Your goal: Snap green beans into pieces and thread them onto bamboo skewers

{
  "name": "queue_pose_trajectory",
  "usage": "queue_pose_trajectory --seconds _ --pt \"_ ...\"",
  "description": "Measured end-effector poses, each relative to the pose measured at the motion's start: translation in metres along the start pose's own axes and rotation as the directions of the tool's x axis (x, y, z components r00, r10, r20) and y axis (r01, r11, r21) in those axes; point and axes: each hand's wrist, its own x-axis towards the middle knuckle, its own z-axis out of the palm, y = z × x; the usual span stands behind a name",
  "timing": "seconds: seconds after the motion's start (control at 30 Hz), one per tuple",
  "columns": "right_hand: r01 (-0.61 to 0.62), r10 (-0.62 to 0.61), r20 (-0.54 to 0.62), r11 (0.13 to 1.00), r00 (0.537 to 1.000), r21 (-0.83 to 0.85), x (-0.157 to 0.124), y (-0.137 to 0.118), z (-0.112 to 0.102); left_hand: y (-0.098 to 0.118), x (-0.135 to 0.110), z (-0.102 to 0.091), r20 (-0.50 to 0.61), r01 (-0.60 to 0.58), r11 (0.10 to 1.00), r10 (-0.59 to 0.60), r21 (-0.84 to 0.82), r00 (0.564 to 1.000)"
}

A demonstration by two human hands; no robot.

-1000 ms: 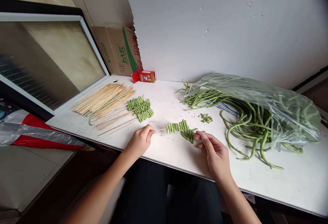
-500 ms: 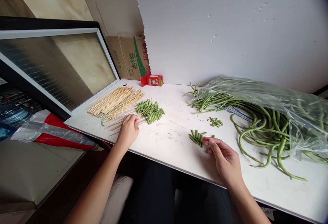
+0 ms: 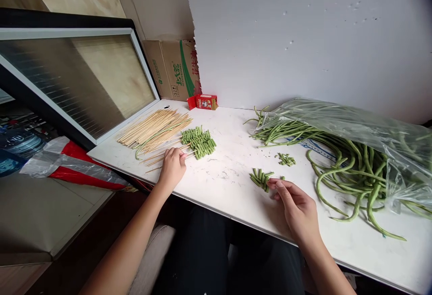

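Observation:
My left hand (image 3: 173, 168) rests on the white table (image 3: 232, 196) with its fingers curled around the near end of a bamboo skewer (image 3: 189, 154). That skewer belongs to the pile of bean-threaded skewers (image 3: 199, 142). Beside them lies a heap of bare bamboo skewers (image 3: 153, 128). My right hand (image 3: 297, 207) lies on the table with its fingers loosely stretched. Its fingertips touch a small cluster of cut green bean pieces (image 3: 259, 179) and hold nothing.
A clear plastic bag of long green beans (image 3: 340, 144) spreads over the right of the table. More cut bits (image 3: 286, 159) lie mid-table. A small red carton (image 3: 204, 102) and a cardboard box (image 3: 173, 70) stand at the back. A glass-topped cabinet (image 3: 67, 79) borders the left.
My left hand carried the bean-threaded skewer left and laid it with the finished skewers. My right hand stayed by the cut bean pieces. The camera view shifted slightly.

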Motion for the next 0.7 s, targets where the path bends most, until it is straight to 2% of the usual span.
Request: queue_pose_trajectory --seconds 0.2,0.43,0.57,0.7 --pt "-0.004 0.004 -0.004 1.000 1.000 -0.010 0.001 0.003 -0.001 0.000 0.000 -0.005 0.036 -0.011 0.999 0.010 0.031 0.999" --pt "-0.024 0.024 -0.013 0.999 1.000 -0.029 0.004 0.003 -0.003 -0.003 0.008 -0.021 -0.002 -0.001 0.998 0.001 0.065 1.000" --pt "-0.023 0.023 -0.004 0.999 1.000 -0.042 0.005 0.003 -0.002 -0.025 0.025 -0.039 -0.060 0.076 0.993 -0.071 0.087 0.996" --pt "-0.012 0.012 0.002 0.998 1.000 -0.061 0.005 0.004 -0.003 -0.066 0.058 -0.064 -0.043 0.167 0.977 -0.162 0.132 0.986"
